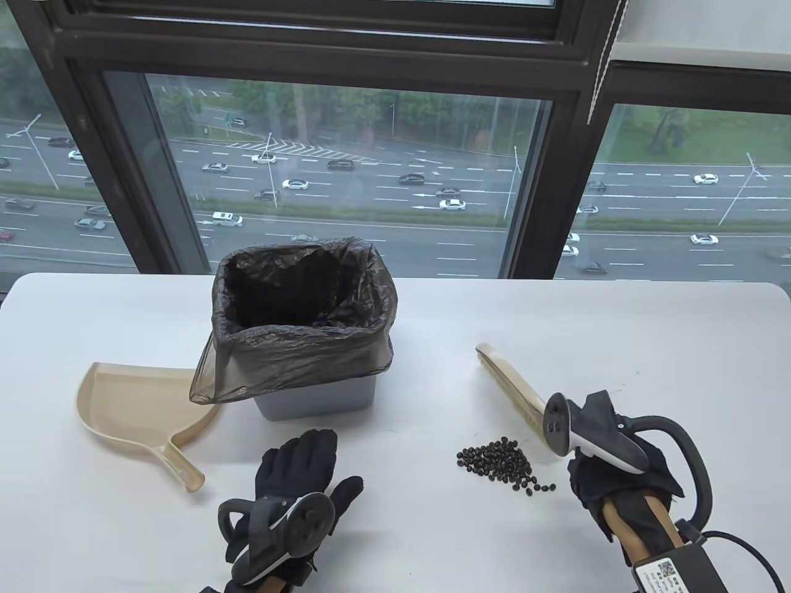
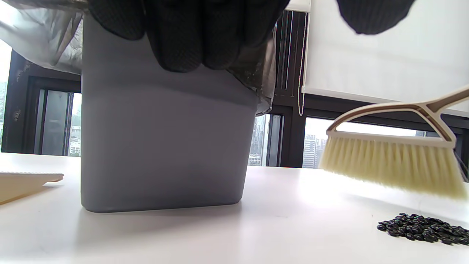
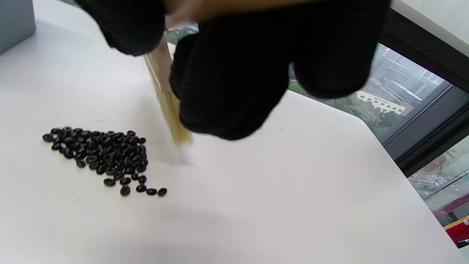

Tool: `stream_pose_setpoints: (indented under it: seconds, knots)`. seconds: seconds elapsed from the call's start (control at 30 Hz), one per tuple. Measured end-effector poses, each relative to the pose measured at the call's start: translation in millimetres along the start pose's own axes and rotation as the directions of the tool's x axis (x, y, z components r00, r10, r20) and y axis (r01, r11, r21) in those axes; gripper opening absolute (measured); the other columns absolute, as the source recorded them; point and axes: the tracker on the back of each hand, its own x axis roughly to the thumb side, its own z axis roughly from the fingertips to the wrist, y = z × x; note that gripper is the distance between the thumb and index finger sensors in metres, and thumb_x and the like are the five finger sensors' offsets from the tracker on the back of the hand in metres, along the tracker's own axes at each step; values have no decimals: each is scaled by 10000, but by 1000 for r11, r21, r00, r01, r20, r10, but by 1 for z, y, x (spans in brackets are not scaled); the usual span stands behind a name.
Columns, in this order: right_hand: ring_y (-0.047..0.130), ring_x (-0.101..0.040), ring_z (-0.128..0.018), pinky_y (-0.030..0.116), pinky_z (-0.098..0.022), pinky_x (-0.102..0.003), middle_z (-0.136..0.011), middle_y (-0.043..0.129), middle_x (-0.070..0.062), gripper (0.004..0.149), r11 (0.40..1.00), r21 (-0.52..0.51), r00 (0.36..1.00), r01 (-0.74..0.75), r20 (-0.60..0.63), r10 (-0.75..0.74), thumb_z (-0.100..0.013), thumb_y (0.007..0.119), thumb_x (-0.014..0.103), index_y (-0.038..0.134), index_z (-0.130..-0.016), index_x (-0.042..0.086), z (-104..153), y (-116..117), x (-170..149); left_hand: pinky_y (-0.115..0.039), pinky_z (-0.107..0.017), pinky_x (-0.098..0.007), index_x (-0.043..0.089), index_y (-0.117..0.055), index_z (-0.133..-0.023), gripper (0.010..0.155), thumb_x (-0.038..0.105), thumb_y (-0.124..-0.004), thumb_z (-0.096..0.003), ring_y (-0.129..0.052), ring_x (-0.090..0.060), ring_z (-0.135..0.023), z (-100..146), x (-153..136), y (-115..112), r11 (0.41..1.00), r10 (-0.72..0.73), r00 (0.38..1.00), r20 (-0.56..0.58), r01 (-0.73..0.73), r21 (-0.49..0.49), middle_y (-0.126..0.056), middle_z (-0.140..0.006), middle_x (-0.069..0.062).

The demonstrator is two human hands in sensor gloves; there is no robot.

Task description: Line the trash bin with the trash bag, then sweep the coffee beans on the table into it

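both gloved hands enter at the bottom edge of the table view. left hand (image 1: 296, 488), lower centre, lies flat on the table (image 1: 649, 346) with fingers straight, holding nothing. right hand (image 1: 609, 472), lower right, has its fingers curled round the handle of the brush (image 1: 513, 383).

key relation: the coffee beans (image 1: 503, 464) lie in one compact pile just left of the right hand. the brush's long axis runs from that hand toward upper left. in the left wrist view its bristles hang above and beyond the pile, apart from it. the right hand is the nearer one.

the dustpan (image 1: 139, 404) lies at centre left, beyond the lined trash bin (image 1: 321, 404), nearer the left hand. the trash bag (image 1: 296, 340) is folded over the rim.

hidden: the tracker covers the grip on the handle; the bin's inside is too dark to read.
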Motion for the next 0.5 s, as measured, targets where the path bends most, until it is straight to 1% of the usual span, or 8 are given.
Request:
stream_pose_setpoints:
  seconds: [0.07,0.13,0.17,0.2,0.23,0.3,0.4,0.5]
  knots:
    - [1042,-82,-329,863,-428,-399,-644,941,83,633,988,-21,988,154,-12,-154,-484,745,465,592,-994,121,-10,7,-9,-608,-734,-586,233,-524,-1128,776,709,-579,-517,-792,-380,-1019,-1,-1,-2,1000,2,1000,-7,-2,-10,-692,-1157,-96]
    - [1033,-95,-332,854,-433,-409,-648,934,78,637,941,-51,942,334,-5,-334,-483,753,453,588,-997,115,-20,17,-15,-608,-734,-586,232,-525,-1128,776,708,-579,-517,-792,-382,-1018,-2,-3,-4,1000,4,1000,-15,-5,-18,-691,-1157,-96]
    - [1030,-107,-339,845,-440,-419,-657,929,64,643,900,-65,902,431,7,-432,-480,758,444,583,-998,106,-26,23,-18,-607,-735,-586,232,-525,-1128,776,708,-579,-517,-790,-381,-1019,-3,-4,-5,1000,6,1000,-19,-6,-22,-692,-1156,-98]
    - [1023,-130,-348,831,-447,-437,-665,923,40,647,822,-90,827,562,28,-562,-480,765,426,577,-1001,92,-31,33,-20,-607,-735,-587,232,-524,-1128,777,708,-580,-517,-792,-382,-1018,-3,-5,-5,1000,10,1000,-27,-10,-26,-691,-1157,-97]
    - [1019,-145,-358,821,-454,-449,-678,919,20,650,751,-133,761,647,51,-647,-476,770,413,574,-1001,84,-34,42,-20,-606,-735,-586,231,-524,-1128,777,708,-580,-517,-789,-381,-1020,-3,-7,-6,999,17,999,-34,-17,-28,-691,-1157,-97]
    - [1013,-154,-377,812,-465,-460,-697,908,3,655,656,-205,681,726,84,-728,-475,770,400,564,-1005,75,-37,57,-16,-605,-736,-587,233,-523,-1128,776,707,-580,-517,-788,-381,-1020,-3,-11,-6,999,28,998,-53,-30,-30,-689,-1158,-98]
    - [1010,-143,-379,814,-469,-457,-701,902,10,659,579,-331,642,745,124,-756,-470,768,397,558,-1005,75,-34,80,-7,-605,-735,-587,232,-523,-1127,775,707,-579,-518,-787,-383,-1019,-4,-20,-7,998,45,995,-92,-49,-38,-689,-1157,-98]
    - [1009,-149,-378,812,-467,-461,-698,905,5,655,510,-380,602,771,176,-779,-470,777,394,568,-1003,76,-30,98,-4,-586,-742,-596,227,-509,-1133,782,705,-581,-518,-746,-394,-1048,-3,-31,-7,997,66,988,-137,-71,-33,-657,-1175,-105]
